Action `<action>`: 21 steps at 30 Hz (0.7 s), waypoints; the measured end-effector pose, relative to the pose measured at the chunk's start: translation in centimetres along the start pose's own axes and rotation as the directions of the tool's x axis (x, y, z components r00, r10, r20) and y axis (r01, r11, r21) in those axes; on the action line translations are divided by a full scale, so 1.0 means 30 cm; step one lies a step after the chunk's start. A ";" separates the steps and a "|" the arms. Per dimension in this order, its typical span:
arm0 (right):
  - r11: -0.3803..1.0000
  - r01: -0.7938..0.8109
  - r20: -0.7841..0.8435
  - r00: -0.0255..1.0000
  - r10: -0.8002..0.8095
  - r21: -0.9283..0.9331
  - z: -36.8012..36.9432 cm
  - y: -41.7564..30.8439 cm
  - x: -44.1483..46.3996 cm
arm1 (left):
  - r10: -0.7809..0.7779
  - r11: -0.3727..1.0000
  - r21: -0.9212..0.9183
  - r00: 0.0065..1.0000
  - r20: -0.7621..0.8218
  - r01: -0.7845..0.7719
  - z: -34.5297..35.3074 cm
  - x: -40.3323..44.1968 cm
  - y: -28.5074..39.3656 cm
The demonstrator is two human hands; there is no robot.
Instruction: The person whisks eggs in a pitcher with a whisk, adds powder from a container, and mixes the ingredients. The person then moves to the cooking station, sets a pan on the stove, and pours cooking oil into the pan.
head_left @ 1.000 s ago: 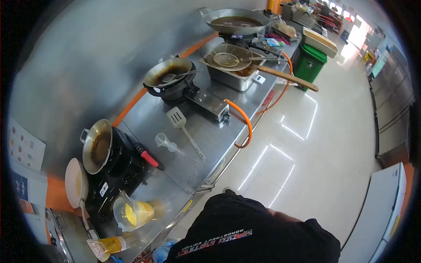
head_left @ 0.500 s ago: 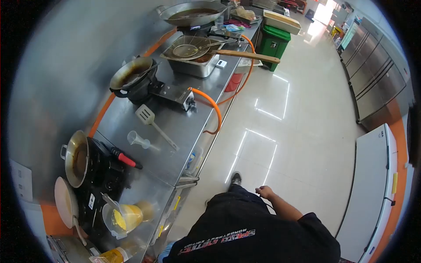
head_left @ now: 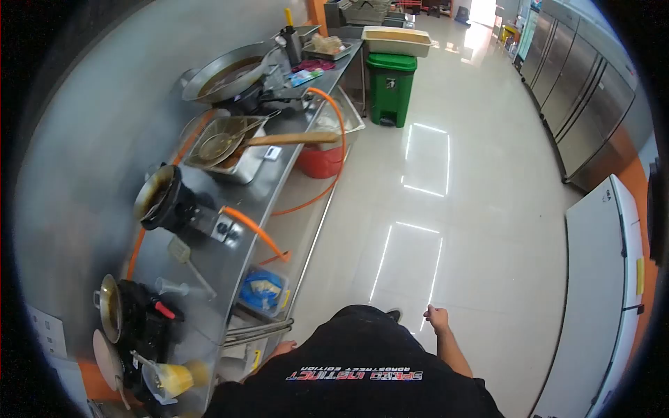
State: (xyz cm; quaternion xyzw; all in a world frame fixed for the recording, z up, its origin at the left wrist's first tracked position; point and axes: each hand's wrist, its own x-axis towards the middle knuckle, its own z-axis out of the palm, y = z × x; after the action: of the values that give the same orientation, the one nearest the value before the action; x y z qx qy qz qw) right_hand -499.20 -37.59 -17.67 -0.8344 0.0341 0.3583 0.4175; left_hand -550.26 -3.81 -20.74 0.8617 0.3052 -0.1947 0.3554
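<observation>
My right hand (head_left: pixel 437 318) hangs over the floor in front of my black shirt, its fingers curled together; whether anything small is inside I cannot make out. Low beside the counter's front edge, my left hand (head_left: pixel 283 347) shows only in part, close to the metal bars (head_left: pixel 259 333) under the worktop, its fingers unclear. On the steel counter (head_left: pixel 209 268) to my left lie a slotted turner (head_left: pixel 180 249) and a clear plastic cup (head_left: pixel 171 286). Nearer stands a plastic jug (head_left: pixel 174 380) with yellow contents. Neither hand touches these.
Woks (head_left: pixel 233 73) and burners line the counter, with a strainer (head_left: pixel 219 146) over a steel pan. Orange hoses (head_left: pixel 259 233) loop off its edge. Ahead stands a green bin (head_left: pixel 392 87). A white chest freezer (head_left: pixel 589 299) and steel fridges (head_left: pixel 589 90) flank the tiled floor.
The view has shifted forward and turned left, so the green bin and red bucket show more fully. My left hand has come into sight; my right hand has swung slightly right and lower.
</observation>
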 end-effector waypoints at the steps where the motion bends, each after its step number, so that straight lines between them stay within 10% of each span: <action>1: 0.999 -0.040 -0.002 0.999 0.040 0.037 -0.070 -0.052 0.035 | 0.090 0.979 0.176 0.994 0.063 -0.100 -0.041 0.095 0.043; 3: 0.998 -0.018 -0.041 0.999 0.020 0.054 -0.178 -0.144 0.150 | 0.060 0.963 0.248 0.982 0.181 -0.105 -0.188 0.220 0.265; 5: 0.983 0.110 -0.100 0.990 -0.097 0.143 -0.245 -0.249 0.265 | -0.403 0.744 -0.529 0.906 0.132 0.408 -0.294 0.305 0.489; 15: 0.927 0.332 -0.032 0.943 -0.331 0.173 -0.496 -1.065 0.874 | -0.287 0.723 -0.594 0.935 0.207 0.353 -0.342 1.041 0.743; 17: 0.923 0.254 -0.030 0.961 -0.274 -0.289 -0.628 -1.056 1.077 | -0.305 0.682 -0.627 0.925 0.224 0.377 -0.399 1.236 0.787; 21: 0.845 0.016 -0.083 0.994 -0.072 -0.535 -0.900 -0.829 1.297 | -0.364 0.458 -0.758 0.876 0.316 0.464 -0.586 1.502 0.942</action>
State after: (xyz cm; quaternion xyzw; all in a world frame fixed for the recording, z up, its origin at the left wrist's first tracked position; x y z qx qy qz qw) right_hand -446.14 -31.49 -14.68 -0.9349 -0.0651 0.3019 0.1750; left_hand -496.16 10.66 -19.86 0.4862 0.5398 -0.1584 0.6687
